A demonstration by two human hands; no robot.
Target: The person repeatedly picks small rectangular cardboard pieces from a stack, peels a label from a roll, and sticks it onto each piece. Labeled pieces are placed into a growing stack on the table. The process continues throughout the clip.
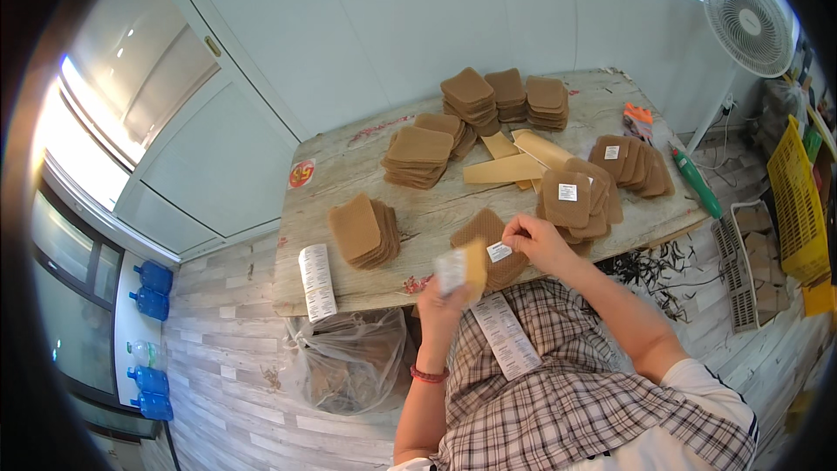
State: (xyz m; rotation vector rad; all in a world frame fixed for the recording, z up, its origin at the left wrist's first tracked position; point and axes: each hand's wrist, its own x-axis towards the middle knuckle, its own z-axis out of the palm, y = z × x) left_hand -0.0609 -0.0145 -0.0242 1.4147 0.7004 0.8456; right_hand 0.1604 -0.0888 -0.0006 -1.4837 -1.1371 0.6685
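My left hand (pixel 439 306) grips a strip of printed labels (pixel 451 271) with a yellowish backing, blurred by motion. The fingertips of my right hand (pixel 539 243) pinch the edge of a small white label (pixel 499 250). This label lies over a brown textured pad (pixel 480 229) with rounded corners, at the table's front edge; whether it is stuck down, I cannot tell. Another label strip (pixel 507 337) rests on my checked apron (pixel 562 379). Right of my right hand is a loose pile of pads, its top pad (pixel 562 212) bearing a white label.
On the wooden table (pixel 366 150) stand several stacks of brown pads (pixel 418 150), yellow backing paper (pixel 500 170), a label strip (pixel 318 281), an orange-grey glove (pixel 637 121) and a green-handled tool (pixel 696 183). A plastic bag (pixel 353 366) sits below; crates (pixel 801 203) and a fan (pixel 749 23) are right.
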